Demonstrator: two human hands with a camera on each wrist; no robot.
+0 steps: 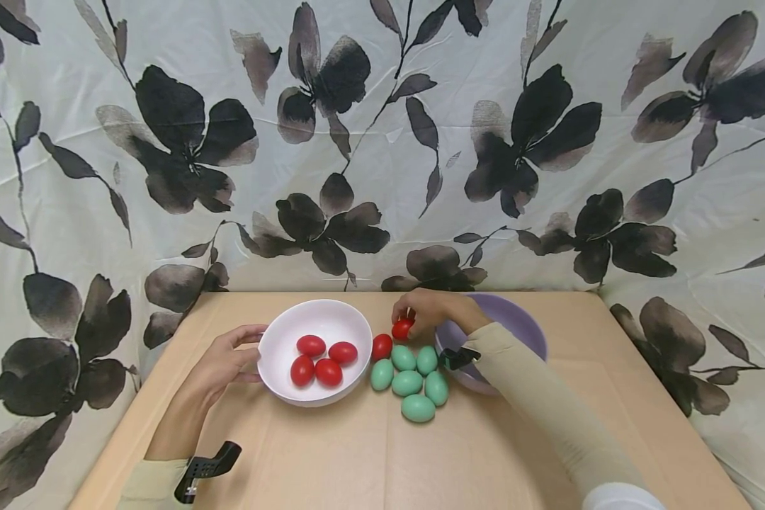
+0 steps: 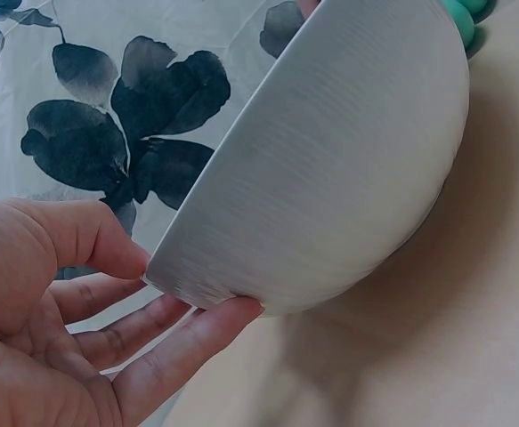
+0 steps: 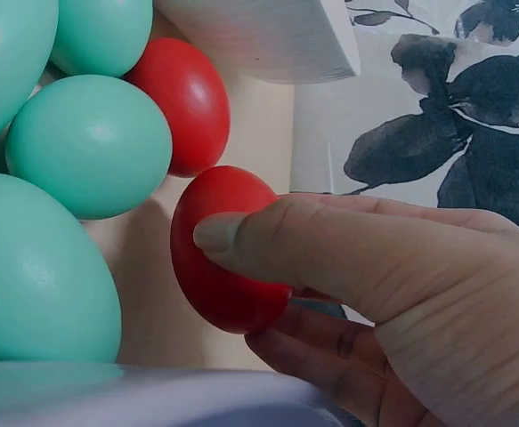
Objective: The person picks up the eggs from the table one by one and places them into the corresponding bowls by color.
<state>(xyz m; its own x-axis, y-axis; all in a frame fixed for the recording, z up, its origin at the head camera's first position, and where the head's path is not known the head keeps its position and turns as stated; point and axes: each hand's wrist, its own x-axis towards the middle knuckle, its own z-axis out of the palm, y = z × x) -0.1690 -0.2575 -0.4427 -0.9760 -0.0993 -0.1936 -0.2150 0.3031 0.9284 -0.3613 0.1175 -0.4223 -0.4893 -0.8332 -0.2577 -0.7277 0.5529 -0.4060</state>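
Observation:
My left hand (image 1: pixel 226 360) holds the rim of a white bowl (image 1: pixel 347 322); in the left wrist view, the thumb is on the rim and fingers touch the outside wall. Several red eggs (image 1: pixel 328 372) lie inside the bowl. Between thumb and fingers, my right hand (image 1: pixel 432 310) pinches a red egg (image 3: pixel 228 258) just behind a group of green eggs (image 1: pixel 407 383). Beside that egg, another red egg (image 3: pixel 188 107) lies on the table against the green ones. The right forearm passes over a purple bowl (image 1: pixel 516 322), hiding part of it.
Both bowls stand on a light wooden table (image 1: pixel 331 453), with the loose eggs between them. A floral curtain (image 1: pixel 421 177) hangs right behind the table's far edge. The purple bowl's inside is partly covered by the right arm.

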